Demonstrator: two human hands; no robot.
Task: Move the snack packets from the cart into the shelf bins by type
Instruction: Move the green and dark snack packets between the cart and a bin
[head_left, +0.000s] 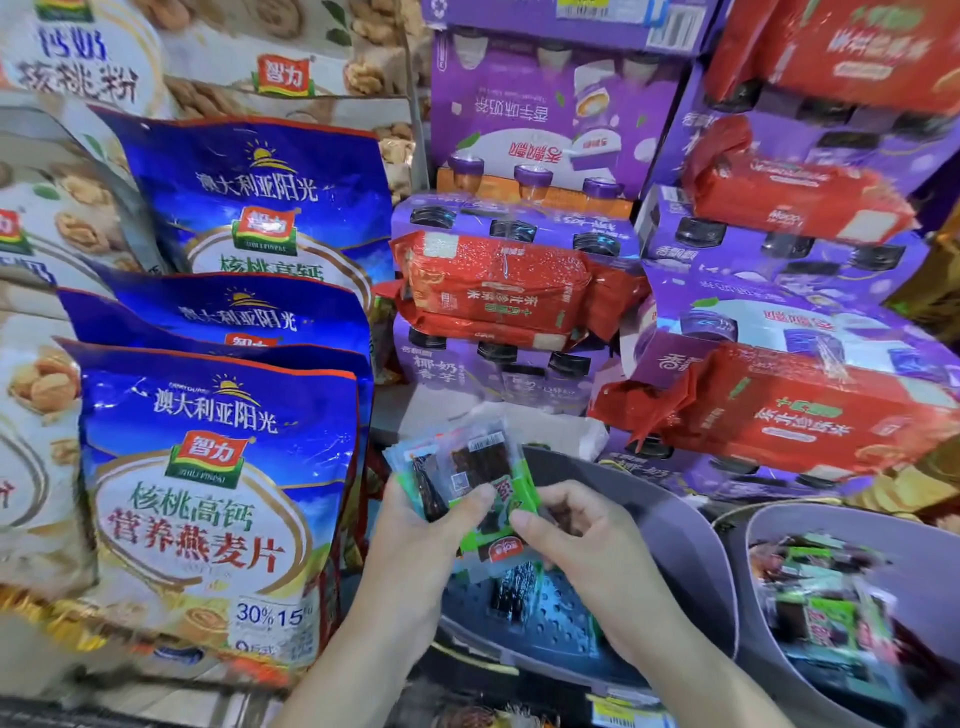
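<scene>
My left hand (415, 525) grips a fanned stack of small clear and green snack packets (462, 467) with dark strips inside. My right hand (566, 525) pinches the lower edge of the front green packet (498, 540), fingers curled. Both hands are above a grey shelf bin (670, 525) with a perforated floor. One dark packet (511, 592) lies on that floor. A second grey bin (930, 566) at the right holds several mixed green and dark packets (826, 618).
Blue oatmeal bags (218, 493) stand upright at the left, close to my left arm. Purple drink cartons (524, 114) and red rice packs (498, 291) are stacked behind the bins. A shelf edge with a price label (613, 714) runs along the bottom.
</scene>
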